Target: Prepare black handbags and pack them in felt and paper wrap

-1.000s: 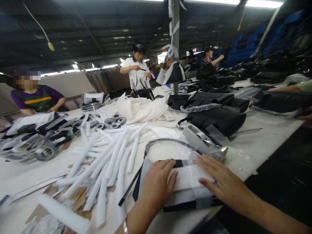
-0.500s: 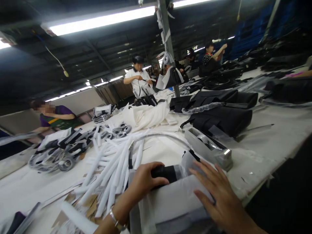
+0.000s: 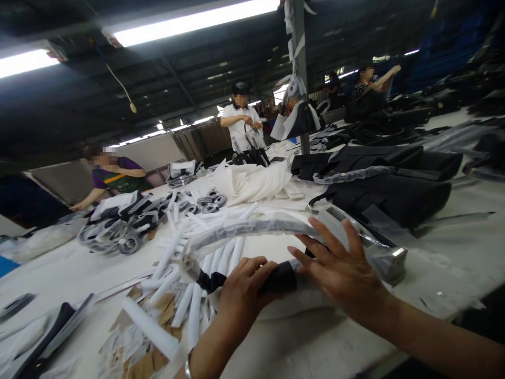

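In front of me is a black bag [image 3: 283,279], largely hidden by my hands. Its long curved handle [image 3: 244,228], wrapped in clear plastic, arches up behind my hands. My left hand [image 3: 246,292] is closed on the bag's black upper edge, thumb and fingers curled around it. My right hand [image 3: 343,271] lies over the bag's right end near the foot of the handle, fingers stretched and spread. Whitish wrapping covers part of the bag below the hands.
White foam tubes [image 3: 152,329] lie across brown card scraps at left. More black bags [image 3: 389,202] rest at right, beside a grey tape dispenser-like object [image 3: 389,263]. Wrapped handles [image 3: 118,231] are heaped at far left. Co-workers [image 3: 240,121] stand beyond the table, near a post [image 3: 302,68].
The bag has tipped, and its handle now stands up in an arch behind my hands. My right hand has moved up and left toward the handle. The view has swung left.
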Motion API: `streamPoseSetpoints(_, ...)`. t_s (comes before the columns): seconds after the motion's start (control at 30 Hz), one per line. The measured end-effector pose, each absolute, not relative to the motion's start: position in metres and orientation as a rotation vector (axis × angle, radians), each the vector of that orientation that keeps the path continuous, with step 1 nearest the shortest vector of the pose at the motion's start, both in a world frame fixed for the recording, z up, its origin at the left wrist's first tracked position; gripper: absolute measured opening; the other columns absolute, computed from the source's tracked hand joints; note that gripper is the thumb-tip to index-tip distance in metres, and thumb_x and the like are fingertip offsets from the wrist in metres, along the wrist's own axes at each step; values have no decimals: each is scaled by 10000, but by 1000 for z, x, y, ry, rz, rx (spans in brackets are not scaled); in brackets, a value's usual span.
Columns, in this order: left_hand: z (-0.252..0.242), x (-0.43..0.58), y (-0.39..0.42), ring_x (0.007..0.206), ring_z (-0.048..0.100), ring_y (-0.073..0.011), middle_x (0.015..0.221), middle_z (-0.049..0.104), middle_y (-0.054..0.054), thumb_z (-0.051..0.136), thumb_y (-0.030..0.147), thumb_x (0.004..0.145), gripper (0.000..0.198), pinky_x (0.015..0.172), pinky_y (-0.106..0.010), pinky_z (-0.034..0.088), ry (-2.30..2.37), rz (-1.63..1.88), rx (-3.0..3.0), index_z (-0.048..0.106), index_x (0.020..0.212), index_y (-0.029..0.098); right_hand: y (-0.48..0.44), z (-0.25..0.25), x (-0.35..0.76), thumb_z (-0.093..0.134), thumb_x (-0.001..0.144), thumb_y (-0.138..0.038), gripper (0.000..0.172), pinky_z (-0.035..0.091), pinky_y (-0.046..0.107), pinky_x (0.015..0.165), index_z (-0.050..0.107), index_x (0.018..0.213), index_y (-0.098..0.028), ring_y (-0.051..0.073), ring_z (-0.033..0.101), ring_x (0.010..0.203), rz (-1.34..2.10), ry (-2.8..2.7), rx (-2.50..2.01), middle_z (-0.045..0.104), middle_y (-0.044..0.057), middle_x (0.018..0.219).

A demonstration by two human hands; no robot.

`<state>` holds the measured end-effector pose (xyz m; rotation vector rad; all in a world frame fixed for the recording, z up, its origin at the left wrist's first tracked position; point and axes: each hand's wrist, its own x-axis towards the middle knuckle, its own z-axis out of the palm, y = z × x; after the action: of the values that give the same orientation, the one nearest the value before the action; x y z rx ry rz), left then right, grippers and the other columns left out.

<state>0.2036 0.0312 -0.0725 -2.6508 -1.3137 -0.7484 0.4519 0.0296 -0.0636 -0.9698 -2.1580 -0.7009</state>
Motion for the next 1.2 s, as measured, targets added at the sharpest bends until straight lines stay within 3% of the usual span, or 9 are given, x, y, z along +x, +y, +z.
streamPoseSetpoints(0.1, -72, 205, 30, 983, 670, -262, 1129, 708, -45, 908, 281, 682, 581, 796, -387, 601, -1368, -725, -2666, 649, 1202, 267, 9, -58, 468, 552, 955, -105, 418, 264, 603, 1203, 629, 1320, -292, 324, 461, 1401, -637, -2115, -1010, 637, 25, 1391)
streamPoseSetpoints(0.17, -73, 205, 28, 986, 688, -258, 1142, 715, -41, 911, 249, 674, 589, 806, -379, 604, -1385, -748, -2697, 640, 1198, 253, -2, -59, 472, 535, 933, -53, 507, 464, 435, 1093, 581, 1384, -281, 251, 624, 1237, -520, -2113, -969, 679, 28, 1334)
streamPoseSetpoints(0.23, -73, 206, 27, 972, 708, -252, 1143, 726, -43, 899, 215, 688, 586, 809, -369, 606, -1401, -788, -2732, 624, 1205, 232, -5, -64, 467, 526, 939, -37, 497, 544, 336, 971, 572, 1392, -237, 203, 684, 1127, -439, -2152, -874, 715, 38, 1273)
streamPoseSetpoints(0.43, -76, 208, 25, 983, 726, -271, 1155, 738, -50, 879, 220, 717, 576, 811, -368, 603, -1473, -826, -2775, 607, 1224, 241, 30, -86, 436, 523, 1021, -232, 318, 455, 490, 1097, 626, 1277, -74, 295, 628, 1212, -541, -2293, -826, 712, 130, 1247)
streamPoseSetpoints(0.6, -77, 209, 24, 973, 730, -284, 1132, 751, -42, 861, 231, 745, 504, 799, -372, 595, -1536, -777, -2787, 634, 1195, 254, 39, -88, 440, 459, 1038, -179, 252, 338, 496, 1174, 648, 1198, -128, 228, 671, 1099, -560, -2344, -893, 753, 81, 1125)
streamPoseSetpoints(0.77, -79, 208, 24, 971, 727, -274, 1134, 752, -34, 837, 228, 775, 465, 791, -346, 568, -1587, -759, -2768, 643, 1196, 263, 39, -76, 448, 491, 976, -108, 245, 353, 520, 1158, 660, 1137, -179, 268, 658, 1079, -623, -2508, -990, 738, 88, 1082)
streamPoseSetpoints(0.93, -73, 206, 27, 933, 723, -272, 1054, 760, -7, 812, 317, 805, 434, 754, -332, 531, -1736, -689, -2766, 654, 1208, 303, 55, -60, 454, 689, 885, -206, 50, 395, 548, 1119, 684, 935, -212, 294, 666, 1006, -512, -2646, -1024, 722, 61, 908)
streamPoseSetpoints(1.1, -62, 200, 40, 1008, 709, -269, 1110, 756, 9, 832, 374, 774, 488, 824, -327, 503, -1852, -781, -2847, 659, 1228, 325, 67, -59, 465, 723, 894, -252, 363, 342, 504, 1173, 631, 1238, -182, 259, 638, 1149, -411, -2611, -786, 736, 52, 1153)
streamPoseSetpoints(1.2, -56, 197, 54, 1024, 699, -280, 1125, 755, -8, 852, 417, 739, 533, 847, -330, 490, -1851, -813, -2903, 670, 1227, 305, 69, -66, 469, 652, 947, -235, 396, 352, 530, 1162, 594, 1325, -134, 298, 589, 1246, -484, -2537, -702, 716, 92, 1240)
